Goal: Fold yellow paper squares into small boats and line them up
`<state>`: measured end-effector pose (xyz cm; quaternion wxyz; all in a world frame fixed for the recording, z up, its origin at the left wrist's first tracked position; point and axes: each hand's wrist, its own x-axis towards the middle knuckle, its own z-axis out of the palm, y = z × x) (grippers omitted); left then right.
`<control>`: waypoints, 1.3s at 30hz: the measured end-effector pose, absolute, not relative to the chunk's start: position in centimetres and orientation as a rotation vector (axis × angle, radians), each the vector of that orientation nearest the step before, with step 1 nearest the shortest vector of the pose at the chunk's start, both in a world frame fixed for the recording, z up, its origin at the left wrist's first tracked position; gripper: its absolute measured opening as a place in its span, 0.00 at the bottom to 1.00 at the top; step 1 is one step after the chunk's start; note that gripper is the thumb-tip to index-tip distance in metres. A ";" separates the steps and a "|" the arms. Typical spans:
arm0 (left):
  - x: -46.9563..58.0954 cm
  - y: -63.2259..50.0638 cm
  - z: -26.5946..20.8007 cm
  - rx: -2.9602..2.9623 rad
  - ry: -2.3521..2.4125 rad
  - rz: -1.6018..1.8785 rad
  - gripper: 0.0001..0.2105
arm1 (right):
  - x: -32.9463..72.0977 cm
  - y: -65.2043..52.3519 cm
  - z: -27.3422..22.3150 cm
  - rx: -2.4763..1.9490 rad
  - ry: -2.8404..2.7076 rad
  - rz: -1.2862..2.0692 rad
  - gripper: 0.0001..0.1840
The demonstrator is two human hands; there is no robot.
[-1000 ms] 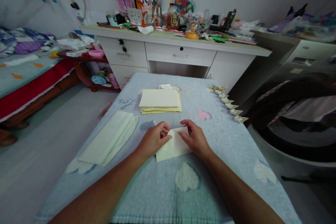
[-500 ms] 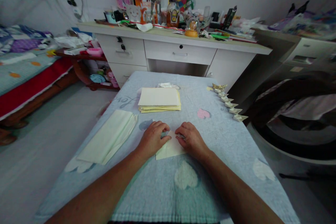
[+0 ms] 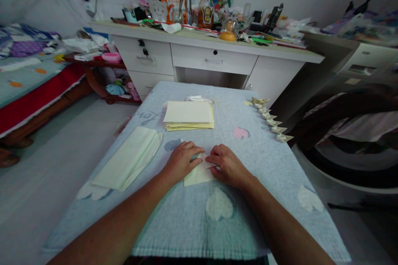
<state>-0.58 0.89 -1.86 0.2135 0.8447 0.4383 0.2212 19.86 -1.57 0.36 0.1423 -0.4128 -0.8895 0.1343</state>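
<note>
A pale cream sheet of paper (image 3: 199,176) lies on the cloth-covered table, with its far part folded between my hands. My left hand (image 3: 184,158) grips the paper's far left part, thumb and fingers curled around it. At the paper's right side, my right hand (image 3: 226,163) pinches a folded flap between thumb and forefinger. The palms hide part of the paper. A stack of cream and yellow paper (image 3: 188,114) sits just beyond my hands. To the left lies a bundle of long pale-green folded paper (image 3: 129,159).
Several small folded paper boats (image 3: 273,123) stand in a line along the table's right edge. A white crumpled bit (image 3: 197,98) lies behind the stack. Past the table is a cluttered desk (image 3: 214,61); a washing machine (image 3: 348,132) stands at right, a bed (image 3: 37,78) at left.
My right forefinger and thumb have spread apart a little at the paper's fold. The left hand has barely moved, its fingertips reaching slightly further right. The view has tilted slightly.
</note>
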 end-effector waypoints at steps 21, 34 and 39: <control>-0.8 1.1 -2.1 2.440 1.183 0.560 0.12 | 20.1 -1.8 1.0 -1.112 -2.635 0.424 0.10; -0.8 1.2 -1.9 2.468 1.122 0.575 0.11 | 20.0 -1.8 0.8 -1.139 -2.610 0.411 0.09; -1.0 1.2 -2.1 2.468 1.119 0.566 0.11 | 19.9 -1.9 0.7 -1.160 -2.607 0.402 0.09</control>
